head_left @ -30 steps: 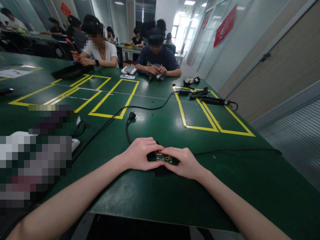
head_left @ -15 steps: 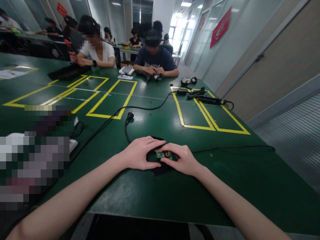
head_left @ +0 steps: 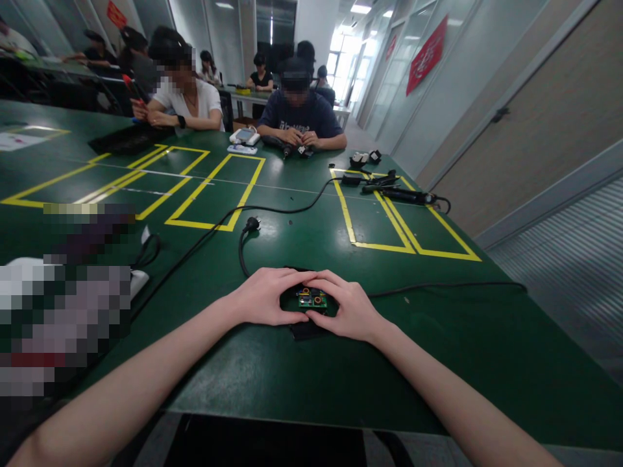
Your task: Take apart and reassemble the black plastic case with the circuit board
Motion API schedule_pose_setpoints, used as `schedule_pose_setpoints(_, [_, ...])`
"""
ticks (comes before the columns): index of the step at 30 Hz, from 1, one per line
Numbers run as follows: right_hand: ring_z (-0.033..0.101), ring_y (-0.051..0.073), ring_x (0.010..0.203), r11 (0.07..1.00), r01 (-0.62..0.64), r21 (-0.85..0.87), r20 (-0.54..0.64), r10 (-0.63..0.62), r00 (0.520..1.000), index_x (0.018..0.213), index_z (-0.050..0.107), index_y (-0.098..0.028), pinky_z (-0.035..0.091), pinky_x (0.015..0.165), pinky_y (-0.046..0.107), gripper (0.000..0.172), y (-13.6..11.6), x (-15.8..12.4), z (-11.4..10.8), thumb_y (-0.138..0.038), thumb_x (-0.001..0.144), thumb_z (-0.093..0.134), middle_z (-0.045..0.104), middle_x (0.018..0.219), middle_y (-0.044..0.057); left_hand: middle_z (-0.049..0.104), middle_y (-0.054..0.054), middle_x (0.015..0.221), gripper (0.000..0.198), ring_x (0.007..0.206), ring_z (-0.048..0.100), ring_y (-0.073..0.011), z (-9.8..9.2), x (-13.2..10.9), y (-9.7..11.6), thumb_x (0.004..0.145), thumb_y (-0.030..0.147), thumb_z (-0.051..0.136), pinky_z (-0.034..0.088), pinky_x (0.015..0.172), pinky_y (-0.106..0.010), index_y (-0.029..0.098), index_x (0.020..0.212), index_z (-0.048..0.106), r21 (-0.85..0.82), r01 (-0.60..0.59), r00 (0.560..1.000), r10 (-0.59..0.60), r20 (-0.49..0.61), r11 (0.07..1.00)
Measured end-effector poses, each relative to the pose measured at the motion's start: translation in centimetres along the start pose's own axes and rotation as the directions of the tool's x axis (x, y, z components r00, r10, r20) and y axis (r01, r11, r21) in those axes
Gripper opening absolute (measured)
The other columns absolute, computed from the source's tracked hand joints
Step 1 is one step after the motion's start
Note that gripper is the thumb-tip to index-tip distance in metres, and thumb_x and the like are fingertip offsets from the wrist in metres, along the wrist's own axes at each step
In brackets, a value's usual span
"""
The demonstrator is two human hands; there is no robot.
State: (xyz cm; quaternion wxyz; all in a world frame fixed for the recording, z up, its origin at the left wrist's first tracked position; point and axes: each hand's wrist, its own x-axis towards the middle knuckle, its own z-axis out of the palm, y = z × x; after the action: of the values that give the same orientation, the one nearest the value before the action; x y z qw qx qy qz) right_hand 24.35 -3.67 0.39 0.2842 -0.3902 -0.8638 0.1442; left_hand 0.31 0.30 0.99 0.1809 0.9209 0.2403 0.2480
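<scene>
A small green circuit board [head_left: 311,301] with copper-coloured coils lies between my two hands, above the tabletop. My left hand [head_left: 265,295] curves around its left side, thumb at the near edge and fingers at the far edge. On the opposite side my right hand [head_left: 349,301] grips it in the same way, and the fingertips of both hands nearly meet. A flat black piece [head_left: 305,332], perhaps part of a casing, shows just below my thumbs. Dark material around the board is mostly hidden by my fingers.
A black plug [head_left: 252,224] on a cord lies beyond my left hand. Yellow tape [head_left: 384,247] marks rectangles on the green table [head_left: 233,383]. Tools [head_left: 402,193] and cables lie at the far right. Two people sit across the table; blurred items cover the left side.
My right hand has shifted slightly left, and its fingertips have come close to those of my left hand. More of the circuit board shows between them.
</scene>
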Motion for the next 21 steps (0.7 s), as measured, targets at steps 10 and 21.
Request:
schedule_pose_setpoints(10, [0.072, 0.02, 0.086, 0.989, -0.111, -0.097, -0.026, 0.109, 0.994, 0.102, 0.063, -0.025, 0.057, 0.071, 0.03, 0.023, -0.2, 0.1, 0.6, -0.031, 0.083, 0.076, 0.069, 0.102, 0.003, 0.073, -0.011, 0.121, 0.06, 0.109, 0.07, -0.0266, 0.4, 0.4, -0.1, 0.091, 0.043, 0.07, 0.054, 0.099, -0.042, 0.022, 0.145, 0.057, 0.049, -0.006, 1.0, 0.005, 0.019, 0.999])
schedule_pose_setpoints(21, [0.062, 0.015, 0.07, 0.996, -0.069, -0.05, -0.033, 0.068, 0.997, 0.108, 0.055, -0.024, 0.05, 0.063, 0.029, 0.021, -0.1, 0.3, -0.7, -0.024, 0.088, 0.06, 0.065, 0.11, 0.005, 0.076, -0.005, 0.102, 0.021, 0.096, 0.069, -0.0209, -0.5, 0.2, -0.4, 0.091, 0.031, 0.067, 0.056, 0.078, -0.03, 0.02, 0.107, 0.075, 0.111, 0.053, 0.996, -0.044, -0.075, 0.992])
